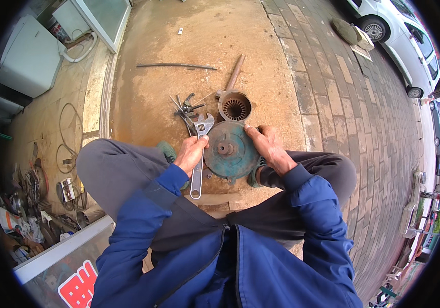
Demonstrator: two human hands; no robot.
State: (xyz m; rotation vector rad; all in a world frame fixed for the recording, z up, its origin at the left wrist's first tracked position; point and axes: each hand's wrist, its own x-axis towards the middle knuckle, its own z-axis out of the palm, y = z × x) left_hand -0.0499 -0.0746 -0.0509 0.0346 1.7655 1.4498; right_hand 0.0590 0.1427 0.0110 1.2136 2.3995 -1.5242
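Note:
My left hand (192,154) is closed around the handle of a silver adjustable wrench (197,177), whose jaws point away from me. Between my feet stands a round, teal-painted metal motor part (238,154) with a stubby shaft at its middle. My right hand (268,146) grips the right rim of this part, thumb on top. Just beyond it sits a hollow cylindrical motor housing (235,106), slotted inside, open end up. The wrench lies alongside the teal part's left edge; whether they touch I cannot tell.
Pliers and other hand tools (186,110) lie in a heap left of the housing. A rusty pipe (236,72) and a thin dark rod (176,65) rest farther off on the concrete. Cluttered parts (40,195) fill the left side. A white car (404,41) stands on the paving at right.

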